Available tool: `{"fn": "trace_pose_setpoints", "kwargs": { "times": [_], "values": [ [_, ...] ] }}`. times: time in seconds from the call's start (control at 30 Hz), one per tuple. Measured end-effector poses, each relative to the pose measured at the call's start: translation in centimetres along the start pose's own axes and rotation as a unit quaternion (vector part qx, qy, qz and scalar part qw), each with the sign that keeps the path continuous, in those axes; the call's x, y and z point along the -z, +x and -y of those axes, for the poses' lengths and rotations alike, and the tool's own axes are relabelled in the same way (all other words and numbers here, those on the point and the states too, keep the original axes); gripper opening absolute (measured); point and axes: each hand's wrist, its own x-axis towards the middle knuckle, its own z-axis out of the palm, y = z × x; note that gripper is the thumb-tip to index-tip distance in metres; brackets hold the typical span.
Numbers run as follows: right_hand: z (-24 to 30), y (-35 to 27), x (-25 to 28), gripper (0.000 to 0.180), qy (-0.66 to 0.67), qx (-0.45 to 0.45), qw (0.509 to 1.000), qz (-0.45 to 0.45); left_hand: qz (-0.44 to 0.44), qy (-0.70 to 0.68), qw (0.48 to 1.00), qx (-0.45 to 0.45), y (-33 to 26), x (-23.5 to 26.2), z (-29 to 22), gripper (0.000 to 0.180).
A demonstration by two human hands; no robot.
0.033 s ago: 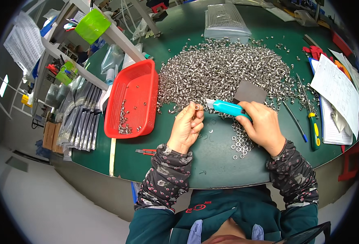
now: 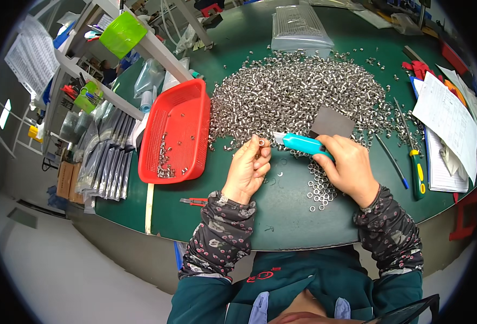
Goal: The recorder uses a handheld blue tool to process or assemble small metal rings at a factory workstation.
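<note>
Between the thumb and fingers of my left hand is a small metal ring, held near the front of the pile. My right hand grips a turquoise utility knife, its blade end pointing left toward the ring. Whether blade and ring touch is too small to tell. Behind both hands spreads a large heap of shiny metal rings. Several loose rings lie flat on the green table beside my right hand. A dark grey block rests against the heap just beyond that hand.
On the left stands a red plastic basket with some rings inside. A small red cutter lies by my left sleeve. To the right are a screwdriver, a thin rod with a blue end and papers. A bagged stack sits at the back.
</note>
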Motion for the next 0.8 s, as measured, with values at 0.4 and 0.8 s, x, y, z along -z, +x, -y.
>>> {"fn": "trace_pose_setpoints", "kwargs": {
  "times": [0.4, 0.8],
  "values": [
    [0.1, -0.1, 0.1, 0.023, 0.0, -0.005, 1.0, 0.022, -0.012, -0.012, 1.0, 0.006, 0.0, 0.0, -0.1, 0.034],
    [0.1, 0.0, 0.1, 0.023, 0.008, -0.013, 1.0, 0.023, -0.039, 0.158, 0.981, -0.105, -0.1, -1.1, -0.2, 0.018]
  ]
}}
